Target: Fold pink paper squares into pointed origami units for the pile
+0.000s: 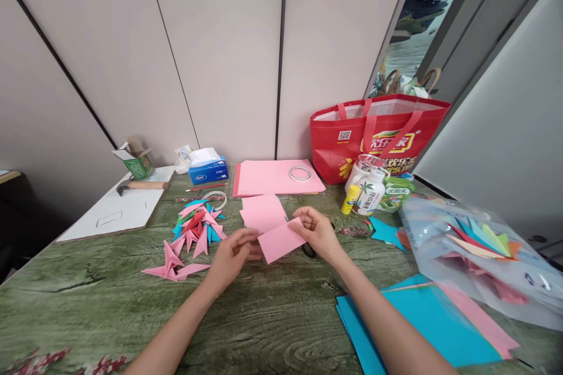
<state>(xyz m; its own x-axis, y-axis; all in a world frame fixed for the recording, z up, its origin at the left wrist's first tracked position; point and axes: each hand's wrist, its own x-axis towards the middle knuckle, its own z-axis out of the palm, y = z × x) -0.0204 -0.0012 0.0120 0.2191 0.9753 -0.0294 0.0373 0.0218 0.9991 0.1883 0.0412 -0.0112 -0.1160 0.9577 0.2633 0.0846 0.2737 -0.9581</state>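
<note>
A small pink sheet of paper [282, 242] is tilted above the table in front of me. My right hand [319, 235] pinches its upper right corner between thumb and fingers. At the sheet's left edge is my left hand [233, 255], its fingers loosely stretched out and the thumb apart from them; whether the fingertips touch the paper is hard to tell. Just behind lies a stack of small pink sheets [263, 211]. Black scissor-like handles [309, 251] show partly beneath my right hand. To the left lie folded paper pieces [193, 225] in pink, red, blue and green.
Large pink sheets [268, 176] bear a tape roll [299, 173]. A tissue box [208, 171], a hammer [141, 185] on a white board [118, 217] and a green box [137, 164] stand left. Rightward are a glue stick [350, 200], red bag [325, 146], blue sheets [422, 322] and plastic bag [466, 234].
</note>
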